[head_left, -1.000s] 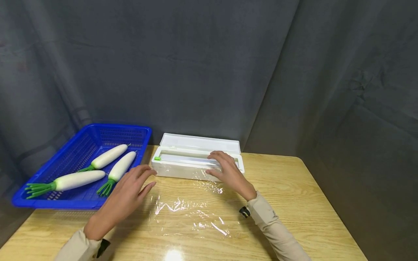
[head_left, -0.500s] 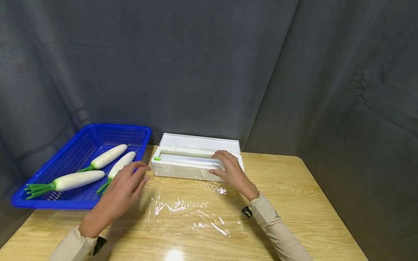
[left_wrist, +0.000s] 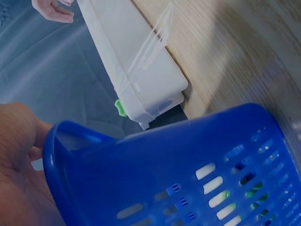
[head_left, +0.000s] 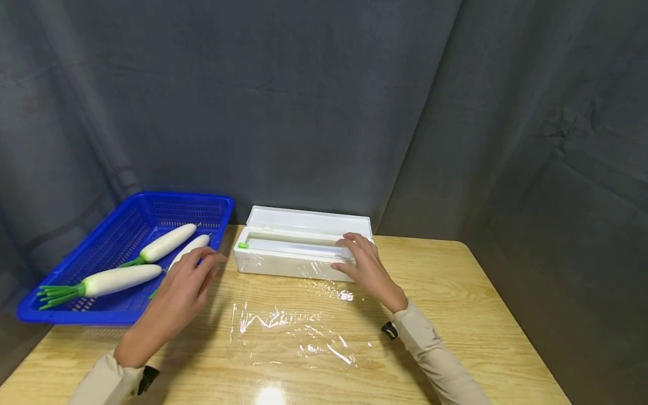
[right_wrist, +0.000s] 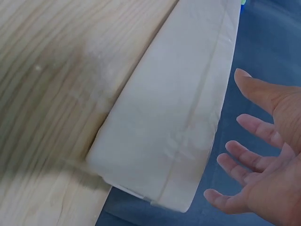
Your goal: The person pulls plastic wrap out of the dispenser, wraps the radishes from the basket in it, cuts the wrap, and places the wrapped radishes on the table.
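Note:
A white cling film dispenser stands at the back of the table, its lid raised and a green slider at its left end. Clear cling film runs from its front onto the tabletop. My right hand hovers at the dispenser's right end, holding nothing; its fingers are spread apart in the right wrist view. My left hand, fingers loosely bent and holding nothing, is over the right side of a blue basket. It partly hides one of the white radishes inside.
Dark curtains hang behind the table and on both sides. The wooden tabletop runs right to an edge along the curtain. In the left wrist view, the basket's slotted wall stands beside the dispenser.
My left hand has moved left, away from the dispenser and over the basket's edge. My right hand has shifted slightly right along the dispenser. The film and radishes lie as before.

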A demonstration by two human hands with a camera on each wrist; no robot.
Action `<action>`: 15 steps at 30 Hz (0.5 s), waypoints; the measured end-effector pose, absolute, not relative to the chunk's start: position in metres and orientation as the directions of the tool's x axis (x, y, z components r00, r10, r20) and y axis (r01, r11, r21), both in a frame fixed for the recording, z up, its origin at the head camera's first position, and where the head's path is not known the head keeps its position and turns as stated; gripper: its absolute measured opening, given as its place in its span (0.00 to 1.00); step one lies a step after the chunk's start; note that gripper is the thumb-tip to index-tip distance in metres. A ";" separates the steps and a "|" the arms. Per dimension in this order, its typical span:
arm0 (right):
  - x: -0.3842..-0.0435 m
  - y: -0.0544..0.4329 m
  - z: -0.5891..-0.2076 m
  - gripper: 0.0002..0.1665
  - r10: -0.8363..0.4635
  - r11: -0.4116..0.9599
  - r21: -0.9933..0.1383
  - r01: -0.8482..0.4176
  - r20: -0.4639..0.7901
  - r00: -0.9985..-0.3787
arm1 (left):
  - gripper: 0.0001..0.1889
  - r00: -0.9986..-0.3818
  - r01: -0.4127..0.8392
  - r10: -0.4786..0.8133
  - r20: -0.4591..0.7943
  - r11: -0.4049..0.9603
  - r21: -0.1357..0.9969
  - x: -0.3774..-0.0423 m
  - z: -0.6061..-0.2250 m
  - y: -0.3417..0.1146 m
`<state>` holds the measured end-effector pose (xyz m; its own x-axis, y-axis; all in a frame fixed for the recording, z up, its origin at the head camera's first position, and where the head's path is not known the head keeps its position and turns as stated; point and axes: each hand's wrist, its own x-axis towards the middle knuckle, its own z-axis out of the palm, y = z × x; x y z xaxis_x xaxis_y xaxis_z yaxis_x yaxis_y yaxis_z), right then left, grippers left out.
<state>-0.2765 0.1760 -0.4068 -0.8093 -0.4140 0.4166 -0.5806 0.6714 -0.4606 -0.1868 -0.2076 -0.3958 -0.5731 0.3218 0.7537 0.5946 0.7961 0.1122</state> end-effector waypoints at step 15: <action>-0.277 0.192 -0.411 0.29 -0.378 0.680 -0.487 -0.547 0.406 -0.832 | 0.18 -0.619 0.533 0.277 0.735 0.836 0.134 -0.183 -0.391 -0.225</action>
<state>-0.2772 0.1924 -0.4114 -0.8318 -0.3785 0.4060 -0.5474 0.6804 -0.4873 -0.1833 -0.2247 -0.3914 -0.6191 0.2765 0.7350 0.5326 0.8357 0.1342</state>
